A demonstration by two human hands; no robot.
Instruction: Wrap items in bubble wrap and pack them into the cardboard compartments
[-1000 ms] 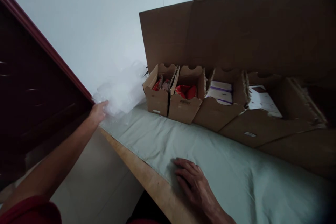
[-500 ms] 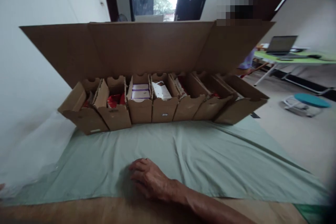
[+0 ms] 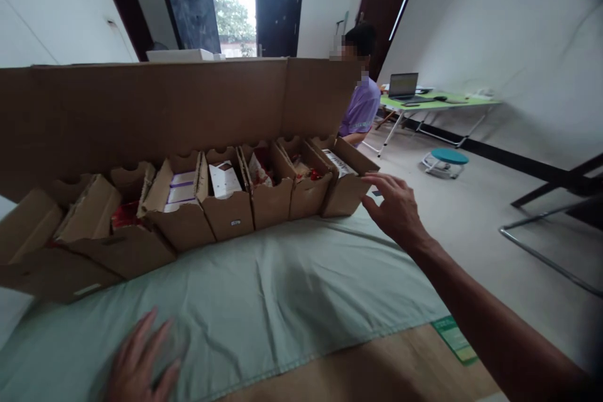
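Note:
My right hand (image 3: 394, 208) is raised at the right end of a row of brown cardboard bins, fingers stretched out and thumb apart. Its fingertips are at the front corner of the rightmost bin (image 3: 346, 196); whether they touch it I cannot tell. Inside that bin stands a white packet with dark lettering (image 3: 340, 163). My left hand (image 3: 141, 361), slightly blurred, hovers over or rests on the green cloth (image 3: 226, 320) at the lower left, fingers spread and holding nothing.
Other bins hold white boxes with purple edges (image 3: 181, 191), a white carton (image 3: 225, 180) and red packets (image 3: 126, 215). A tall cardboard panel (image 3: 188, 107) stands behind. Beyond are a person in a purple shirt (image 3: 362, 107), a laptop table (image 3: 452, 103) and a blue stool (image 3: 450, 156).
The view has turned right. My right hand has gone from the cloth in front up to the rightmost bin, its fingers now extended. My left hand has come into view over the cloth.

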